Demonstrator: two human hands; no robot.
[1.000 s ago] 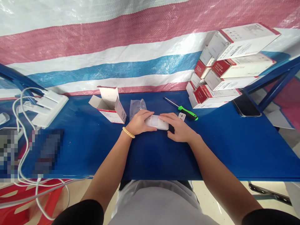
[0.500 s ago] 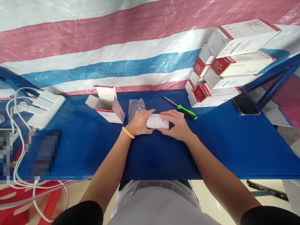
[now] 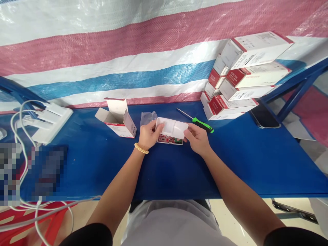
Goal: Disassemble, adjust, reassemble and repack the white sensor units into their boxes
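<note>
A white plastic detector cover (image 3: 176,128) is held up with its hollow inner side showing. My left hand (image 3: 149,135) grips its left end, thumb on the inside. At its right end my right hand (image 3: 197,138) pinches the edge. Just below the cover lies the detector's base with a red circuit board (image 3: 167,139), partly hidden by the cover. Behind my left hand is a clear plastic bag (image 3: 148,118). A screwdriver (image 3: 201,124) with a green and black handle lies beyond my right hand.
An opened white and red carton (image 3: 120,129) stands to the left. Several detector boxes (image 3: 238,85) are stacked at the back right, beside a black phone (image 3: 263,114). A white power strip (image 3: 52,121) with cables sits at the far left of the blue table (image 3: 102,171).
The white detector, closed before, is now apart: its cover has been lifted off and turned to show its inside. The circuit board in the base has come into sight.
</note>
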